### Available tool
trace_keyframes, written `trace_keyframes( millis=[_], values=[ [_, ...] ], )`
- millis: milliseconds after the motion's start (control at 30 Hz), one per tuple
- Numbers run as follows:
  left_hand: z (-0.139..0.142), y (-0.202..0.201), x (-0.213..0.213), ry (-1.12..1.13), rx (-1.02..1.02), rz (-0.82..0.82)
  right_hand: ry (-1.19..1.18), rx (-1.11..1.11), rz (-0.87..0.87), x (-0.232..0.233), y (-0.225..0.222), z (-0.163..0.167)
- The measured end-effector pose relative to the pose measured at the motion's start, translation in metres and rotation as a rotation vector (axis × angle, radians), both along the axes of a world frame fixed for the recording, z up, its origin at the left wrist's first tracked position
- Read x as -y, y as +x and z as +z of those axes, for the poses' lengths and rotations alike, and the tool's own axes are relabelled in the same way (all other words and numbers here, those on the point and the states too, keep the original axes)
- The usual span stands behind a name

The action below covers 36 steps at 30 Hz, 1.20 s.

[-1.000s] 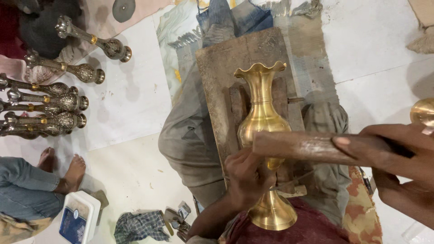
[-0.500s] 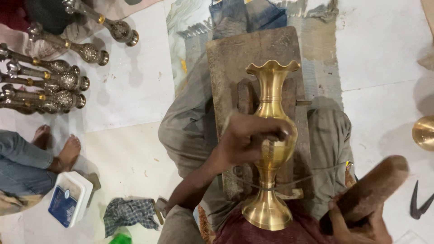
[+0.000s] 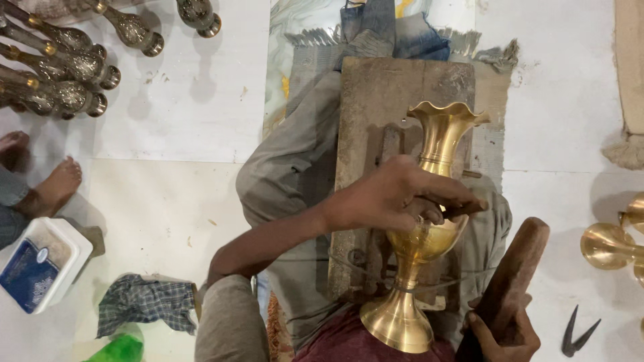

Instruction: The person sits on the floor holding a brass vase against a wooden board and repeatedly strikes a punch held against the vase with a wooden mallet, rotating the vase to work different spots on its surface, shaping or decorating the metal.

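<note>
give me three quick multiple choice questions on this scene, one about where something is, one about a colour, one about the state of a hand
1. Where does the checked cloth lie?
A. on the floor at lower left, by the white tub
B. draped over the vase's rim
C. on top of the wooden board

2. What colour is the vase?
A. matte black
B. shiny gold
C. pale blue

3. What is the right hand doing?
A. lying open and flat on the floor
B. pinching the checked cloth
C. closed round a wooden mallet

Answers: 1 A, the cloth sits on the pale floor next to the tub, well left of the wooden board. 2 B, the fluted vase gleams golden from rim to foot. 3 C, its fingers wrap the lower end of the mallet, while the left hand rests on the vase's body.
</note>
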<state>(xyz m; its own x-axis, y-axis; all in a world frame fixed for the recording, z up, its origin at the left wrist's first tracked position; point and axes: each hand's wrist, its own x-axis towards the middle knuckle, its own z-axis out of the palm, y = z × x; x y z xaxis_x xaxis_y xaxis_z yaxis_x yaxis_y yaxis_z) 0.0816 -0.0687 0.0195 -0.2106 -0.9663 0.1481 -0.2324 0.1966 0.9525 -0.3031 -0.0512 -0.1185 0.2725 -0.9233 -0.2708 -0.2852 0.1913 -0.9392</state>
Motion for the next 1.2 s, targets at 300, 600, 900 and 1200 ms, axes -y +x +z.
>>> trace_keyframes(
  millis=[300, 600, 900, 1200],
  values=[
    [0.002, -0.015, 0.068, -0.400, 0.157, -0.432, -0.055, -0.451, 0.095, -0.007, 0.020, 0.070],
    [0.012, -0.013, 0.072, -0.513, 0.032, -0.598, -0.120, -0.418, 0.007, -0.014, 0.011, 0.074],
    [0.006, -0.018, 0.075, -0.671, 0.069, -0.630, -0.142, -0.462, -0.043, -0.016, 0.004, 0.082],
    [0.013, -0.015, 0.081, -0.584, 0.006, -0.770, -0.163, -0.492, -0.046, -0.017, -0.004, 0.083]
  ],
)
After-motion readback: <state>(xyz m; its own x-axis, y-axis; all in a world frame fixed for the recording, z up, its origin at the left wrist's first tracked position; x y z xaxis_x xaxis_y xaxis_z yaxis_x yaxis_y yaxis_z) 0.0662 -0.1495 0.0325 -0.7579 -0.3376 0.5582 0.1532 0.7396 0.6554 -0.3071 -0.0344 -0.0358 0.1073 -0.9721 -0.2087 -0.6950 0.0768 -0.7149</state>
